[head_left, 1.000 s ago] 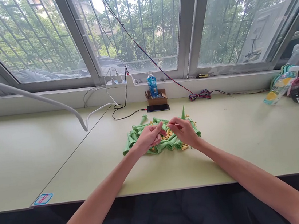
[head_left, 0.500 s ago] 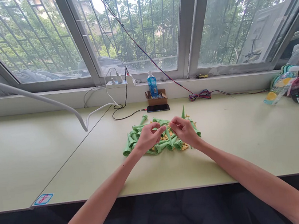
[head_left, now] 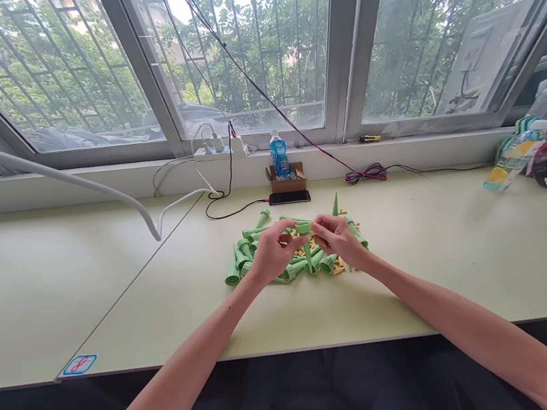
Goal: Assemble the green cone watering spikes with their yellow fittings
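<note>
Between my hands a green plastic watering spike (head_left: 307,249) stands point down, its wide cup end on top. My left hand (head_left: 273,251) grips it just under the cup with thumb and fingers. At the cup's right side, my right hand (head_left: 339,235) is closed in a pinch; whatever its fingertips hold is too small to make out. Below both hands lies a pile of similar green spikes (head_left: 232,272), mixed with small yellow plastic pieces (head_left: 339,268). One spike (head_left: 335,205) points upward behind my right hand. My hands partly cover the pile.
Behind the pile lie a phone (head_left: 289,197) on a cable and a small cardboard box (head_left: 295,182) by a blue-labelled bottle (head_left: 278,155). Bundled wire (head_left: 366,174) runs along the back. A white tube (head_left: 99,185) arches over the left side.
The held spike has turned more upright, so its cup opening now faces up. My left hand has shifted slightly to the right; my right fingers stay beside the rim.
</note>
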The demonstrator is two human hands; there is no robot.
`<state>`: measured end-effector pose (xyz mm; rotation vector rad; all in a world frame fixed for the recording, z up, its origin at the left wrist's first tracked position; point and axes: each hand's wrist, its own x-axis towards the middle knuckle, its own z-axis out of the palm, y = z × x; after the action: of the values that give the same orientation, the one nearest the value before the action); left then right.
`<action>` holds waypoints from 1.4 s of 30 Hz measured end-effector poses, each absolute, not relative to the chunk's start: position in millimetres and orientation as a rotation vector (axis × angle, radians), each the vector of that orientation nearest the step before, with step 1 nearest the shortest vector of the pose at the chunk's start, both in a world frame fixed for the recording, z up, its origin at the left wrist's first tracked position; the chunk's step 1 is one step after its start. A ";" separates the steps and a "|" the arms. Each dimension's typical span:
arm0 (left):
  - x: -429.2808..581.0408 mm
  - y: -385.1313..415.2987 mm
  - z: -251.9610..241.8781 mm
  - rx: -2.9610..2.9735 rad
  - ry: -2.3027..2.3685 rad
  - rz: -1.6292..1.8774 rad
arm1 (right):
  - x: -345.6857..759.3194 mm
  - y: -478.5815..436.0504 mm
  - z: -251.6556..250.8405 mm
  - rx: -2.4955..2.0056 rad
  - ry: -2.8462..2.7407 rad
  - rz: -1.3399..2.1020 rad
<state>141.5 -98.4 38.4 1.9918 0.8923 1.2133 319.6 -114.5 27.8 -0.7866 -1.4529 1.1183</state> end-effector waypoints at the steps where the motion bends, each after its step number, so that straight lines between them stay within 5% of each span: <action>1: 141.5 -98.6 38.6 1.990 0.889 1.210 | 319.5 -114.3 27.7 -0.781 -1.445 1.135; 15: 141.1 -104.0 50.4 1.749 0.874 1.133 | 315.5 -111.0 27.8 -0.796 -1.356 0.838; 25: 141.4 -104.9 54.8 1.392 0.760 0.673 | 315.8 -114.1 20.8 -0.812 -1.564 0.632; 42: 138.5 -102.4 53.3 1.337 0.679 0.678 | 314.9 -112.2 19.6 -0.774 -1.465 0.770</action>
<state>138.5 -102.4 53.3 1.3371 0.6793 0.6777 314.9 -112.2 19.6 -0.7742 -1.4649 0.7695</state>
